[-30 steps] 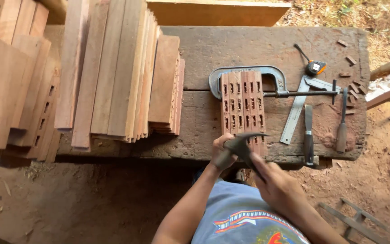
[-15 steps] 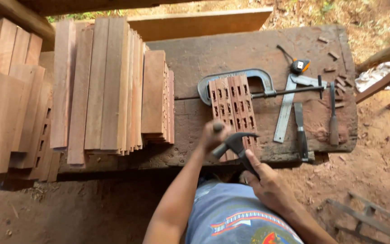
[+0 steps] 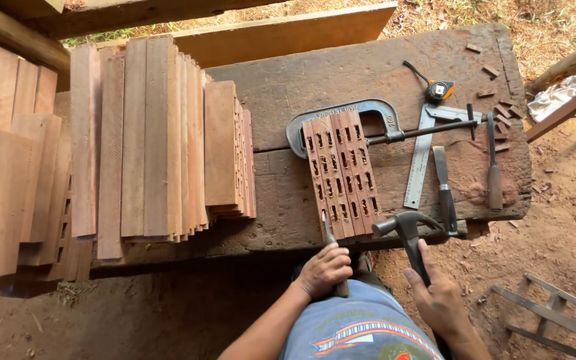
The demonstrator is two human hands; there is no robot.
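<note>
Several narrow wooden slats with rows of cut slots (image 3: 341,173) lie side by side on a worn wooden workbench (image 3: 368,73), squeezed together by a grey metal C-clamp (image 3: 341,110). My left hand (image 3: 325,270) grips a chisel (image 3: 329,233) whose blade tip rests on the near end of the slats. My right hand (image 3: 441,300) holds a claw hammer (image 3: 405,227) by its handle, the head raised just right of the slats' near end.
Stacks of reddish wood boards (image 3: 155,140) fill the left of the bench. To the right lie a steel square (image 3: 421,160), two more chisels (image 3: 445,190), a tape measure (image 3: 440,90) and small wood chips (image 3: 498,110). Bare dirt ground surrounds the bench.
The hammer has swung away to the right of the slats and my left hand now holds the chisel against the slats' near end. The view has shifted slightly.
</note>
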